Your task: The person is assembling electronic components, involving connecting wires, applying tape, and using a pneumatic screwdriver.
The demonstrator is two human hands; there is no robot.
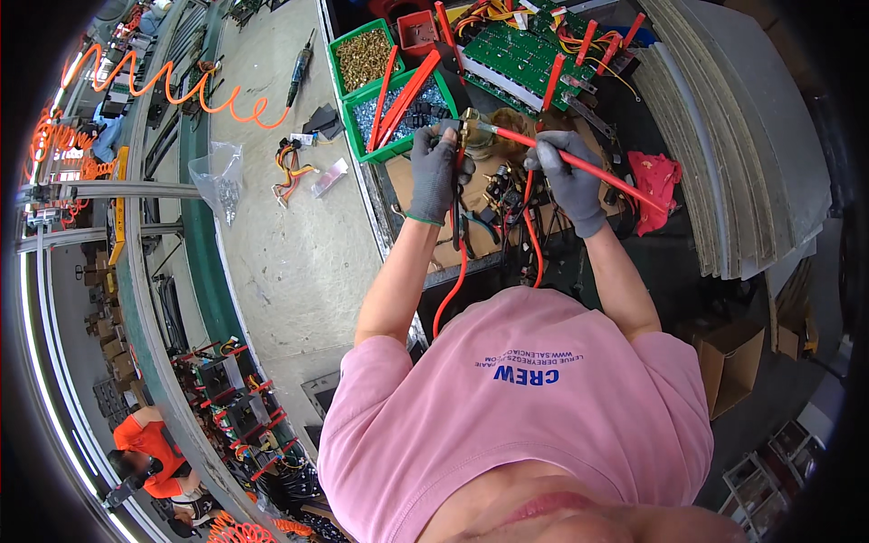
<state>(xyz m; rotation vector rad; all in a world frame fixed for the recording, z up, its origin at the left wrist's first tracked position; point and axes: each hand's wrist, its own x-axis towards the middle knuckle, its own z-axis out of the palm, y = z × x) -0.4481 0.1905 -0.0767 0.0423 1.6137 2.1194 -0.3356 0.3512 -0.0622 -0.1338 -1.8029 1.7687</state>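
My left hand (434,172), in a grey glove, is closed around a dark connector piece (460,134) with brass-coloured metal on it. A red cable (463,271) hangs below that hand. In my right hand (575,185), also gloved in grey, is a long red-handled brush (625,188). Its metal-collared end points left and meets or nearly meets the connector piece; the exact contact is too small to tell. Below and between my hands lies a cluster of black cables with brass ends (503,188). A jar with brownish contents (511,122) stands just behind the brush.
Green bins hold brass screws (365,59) and silvery hardware (362,116), the latter with red strips across it. Green circuit boards (516,59) lie at the back. A red cloth (654,185) and stacked grey sheets (724,145) are at right. A screwdriver (299,72) hangs from an orange coil.
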